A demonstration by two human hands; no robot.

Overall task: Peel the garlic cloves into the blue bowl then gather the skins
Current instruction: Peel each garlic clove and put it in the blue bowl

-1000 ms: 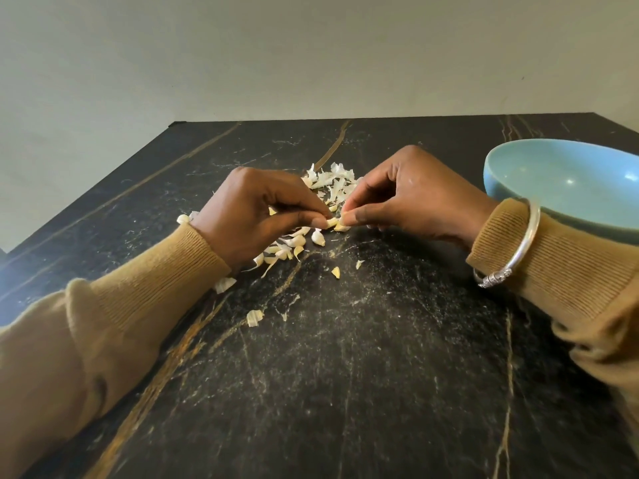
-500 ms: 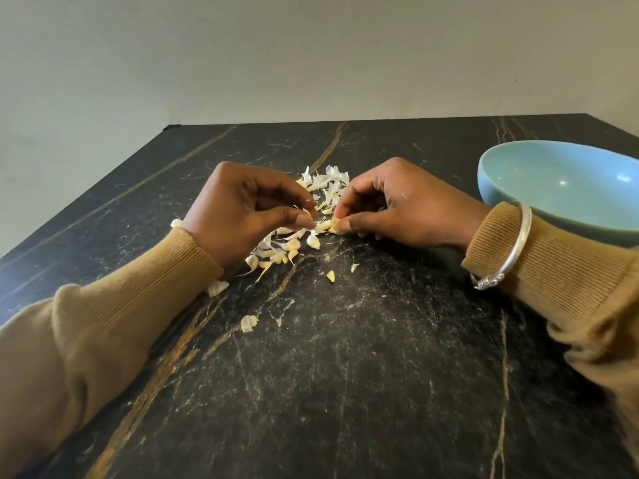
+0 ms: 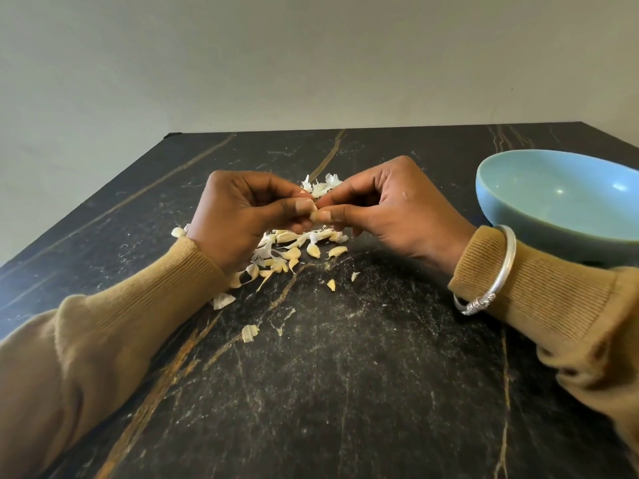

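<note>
Black stone worktop (image 3: 345, 392) with tan and white veins, set against a plain pale wall (image 3: 311, 63). Item one: left hand (image 3: 242, 216), knuckles up, wrist near the surface, fingers curled inward; its grip is closed to a pinch, thumb and forefinger tips pressed on a small pale garlic clove (image 3: 314, 216). Item two: right hand (image 3: 390, 209), mirrored opposite, fingers likewise curled; its grip is also closed to a pinch on the same clove, thumb beneath and forefinger above, so that the two hands meet fingertip to fingertip. The clove is largely hidden by the fingers, and whether its skin is on or off cannot be told. Item three: garlic skins (image 3: 287, 250), a loose heap of white and yellowish flakes lying on the worktop directly below and behind the hands; some thicker yellowish pieces among them may be cloves, not distinguishable. Stray flakes (image 3: 249, 332) lie nearer the person, apart from the heap. Item four: blue bowl (image 3: 553, 198), glazed pale blue, standing on the worktop to the right, just beyond the right wrist, well apart from the heap. Item five: mustard ribbed sleeves (image 3: 103, 340) on both forearms, the left forearm resting along the worktop. Item six: silver bangle (image 3: 501, 271) worn over the right cuff.
</note>
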